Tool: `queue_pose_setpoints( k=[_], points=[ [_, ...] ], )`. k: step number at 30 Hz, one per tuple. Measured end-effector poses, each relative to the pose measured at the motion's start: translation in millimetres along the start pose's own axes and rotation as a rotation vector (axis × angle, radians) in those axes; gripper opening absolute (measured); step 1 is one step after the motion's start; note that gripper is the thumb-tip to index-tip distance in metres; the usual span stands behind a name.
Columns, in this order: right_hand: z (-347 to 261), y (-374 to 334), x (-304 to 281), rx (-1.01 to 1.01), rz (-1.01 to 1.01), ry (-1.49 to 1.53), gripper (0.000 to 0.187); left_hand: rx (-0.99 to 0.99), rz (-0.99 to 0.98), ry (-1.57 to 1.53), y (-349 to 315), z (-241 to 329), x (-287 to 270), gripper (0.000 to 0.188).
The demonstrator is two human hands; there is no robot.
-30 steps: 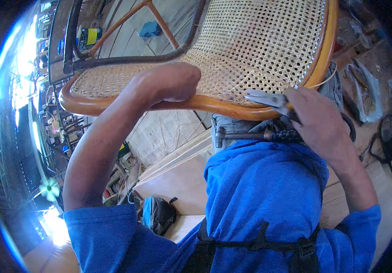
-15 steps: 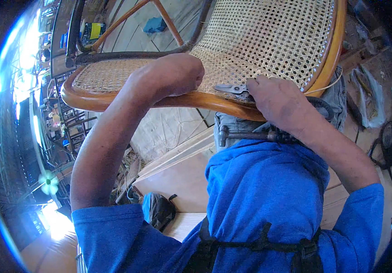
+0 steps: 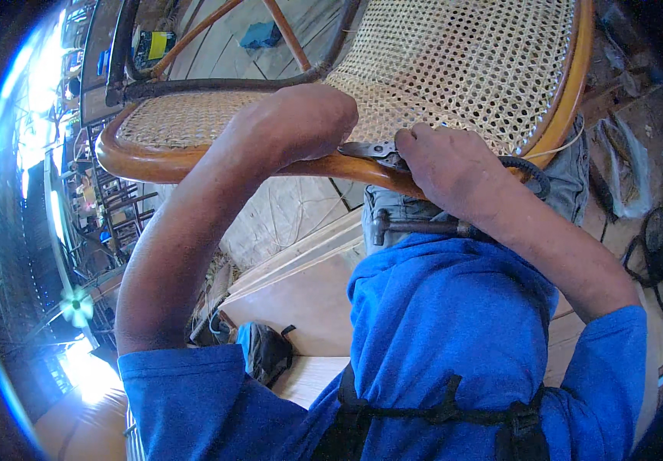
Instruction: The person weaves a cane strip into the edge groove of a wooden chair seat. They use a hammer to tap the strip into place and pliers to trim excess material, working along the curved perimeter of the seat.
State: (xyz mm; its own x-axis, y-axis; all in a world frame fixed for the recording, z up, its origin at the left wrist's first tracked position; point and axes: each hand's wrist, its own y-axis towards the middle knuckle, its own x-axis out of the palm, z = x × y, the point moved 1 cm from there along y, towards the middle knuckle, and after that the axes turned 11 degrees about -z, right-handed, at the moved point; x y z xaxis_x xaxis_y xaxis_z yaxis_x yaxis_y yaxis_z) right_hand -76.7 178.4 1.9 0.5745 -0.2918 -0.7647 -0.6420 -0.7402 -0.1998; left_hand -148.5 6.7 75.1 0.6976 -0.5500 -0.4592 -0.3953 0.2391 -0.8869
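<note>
My right hand is closed round the handles of metal pruning shears, whose jaws point left along the front rail of a rattan chair. The jaw tips reach close to my left hand. That hand is bent over the rail and curled at the edge of the woven cane seat; its fingers are turned away, so whatever they pinch is hidden. Woven cane webbing also fills the chair's tall panel on the right. A thin loose cane strand sticks out past the right side of the frame.
Across my lap lies a hammer. Below the chair are wooden boards and a dark bag. Clear plastic bags and a dark cord are on the floor at right. A blue-green scrap lies beyond the chair.
The shears in my right hand have moved left, their tips now beside my left hand. My left hand has shifted slightly up and right. The chair's front rail has shifted slightly up and left.
</note>
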Motion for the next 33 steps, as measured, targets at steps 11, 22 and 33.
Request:
queue_pose_setpoints(
  k=[11, 22, 33],
  points=[
    [15.5, -76.3, -34.8, 0.262, 0.012, 0.239, 0.034, -0.039, 0.074, 0.156, -33.5, 16.5, 2.6, 0.013],
    [103.1, -257.5, 101.7, 1.174, 0.338, 0.348, 0.051, -0.129, 0.149, 0.153, 4.1, 23.3, -2.0, 0.019],
    [205.7, -237.2, 78.6, 1.061, 0.562, 1.063, 0.04, -0.203, 0.127, 0.089, -21.7, 27.5, -5.9, 0.018]
  ],
)
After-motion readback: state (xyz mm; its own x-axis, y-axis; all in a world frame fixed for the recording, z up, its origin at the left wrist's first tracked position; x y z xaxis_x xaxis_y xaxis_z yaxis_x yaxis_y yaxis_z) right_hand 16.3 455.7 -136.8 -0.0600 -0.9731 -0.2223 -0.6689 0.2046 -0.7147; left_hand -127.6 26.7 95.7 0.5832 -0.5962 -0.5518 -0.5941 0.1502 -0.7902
